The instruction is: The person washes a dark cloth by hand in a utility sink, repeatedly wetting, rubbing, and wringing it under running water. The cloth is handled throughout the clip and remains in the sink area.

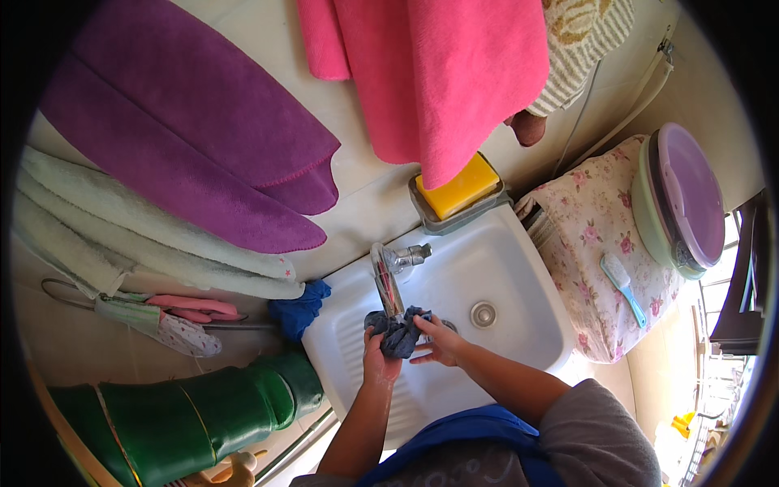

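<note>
A crumpled dark blue-grey cloth (398,338) is held between my two hands, right under the spout of a chrome tap (387,283). My left hand (380,356) grips it from the left side. On its right edge are the thumb and fingertips of my right hand (439,341), whose lower fingers are spread. Both hands are above the white laundry sink (505,274), near its ribbed washboard part. Whether water is running cannot be told.
A yellow soap bar or sponge (459,185) sits in a grey dish at the sink's back corner. Pink (450,79) and purple (201,122) towels hang above. Left are a blue cloth (301,309) and green rolled material (182,420). Right stand basins (691,195) and a brush (622,286) on a flowered cover.
</note>
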Demonstrator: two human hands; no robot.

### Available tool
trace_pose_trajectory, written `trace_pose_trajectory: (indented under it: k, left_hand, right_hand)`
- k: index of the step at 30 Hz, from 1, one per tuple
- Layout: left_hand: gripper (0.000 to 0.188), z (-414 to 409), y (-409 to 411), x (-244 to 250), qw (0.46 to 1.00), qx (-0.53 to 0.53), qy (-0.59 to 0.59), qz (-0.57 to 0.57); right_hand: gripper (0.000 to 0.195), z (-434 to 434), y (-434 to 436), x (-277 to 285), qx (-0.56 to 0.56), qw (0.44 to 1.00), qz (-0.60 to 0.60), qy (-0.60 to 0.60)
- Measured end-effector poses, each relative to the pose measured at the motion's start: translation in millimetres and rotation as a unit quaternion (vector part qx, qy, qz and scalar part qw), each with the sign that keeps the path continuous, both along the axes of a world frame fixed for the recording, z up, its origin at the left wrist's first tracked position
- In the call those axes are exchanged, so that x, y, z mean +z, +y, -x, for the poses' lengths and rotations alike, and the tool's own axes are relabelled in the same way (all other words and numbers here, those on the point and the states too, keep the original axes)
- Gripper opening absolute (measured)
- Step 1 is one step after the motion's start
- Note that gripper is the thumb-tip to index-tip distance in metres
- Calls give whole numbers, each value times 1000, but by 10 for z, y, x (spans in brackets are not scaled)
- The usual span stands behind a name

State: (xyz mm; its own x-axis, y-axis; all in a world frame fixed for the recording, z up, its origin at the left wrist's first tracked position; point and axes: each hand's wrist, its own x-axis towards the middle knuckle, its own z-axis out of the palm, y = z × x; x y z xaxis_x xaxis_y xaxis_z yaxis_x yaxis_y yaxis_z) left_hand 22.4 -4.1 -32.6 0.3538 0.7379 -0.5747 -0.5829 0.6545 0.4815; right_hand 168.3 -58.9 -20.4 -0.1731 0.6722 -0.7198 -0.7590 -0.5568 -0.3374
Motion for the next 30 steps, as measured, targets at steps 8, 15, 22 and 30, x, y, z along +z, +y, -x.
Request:
trace_pose_trajectory:
  k: [8, 15, 22, 30]
  left_hand:
    - [30, 173, -106, -91, 999, -30, 17, 38]
    - [36, -23, -20, 176, 979, -80, -91, 167]
    - [27, 22, 40, -426, 976, -104, -90, 169]
    - [30, 262, 16, -645, 976, -196, -90, -28]
  right_hand:
    - [17, 67, 236, 18, 27, 870, -183, -456]
    - [27, 587, 23, 391, 45, 581, -547, -601]
    - [19, 276, 529, 327, 105, 730, -119, -665]
    - [23, 555, 16, 397, 113, 625, -384, -670]
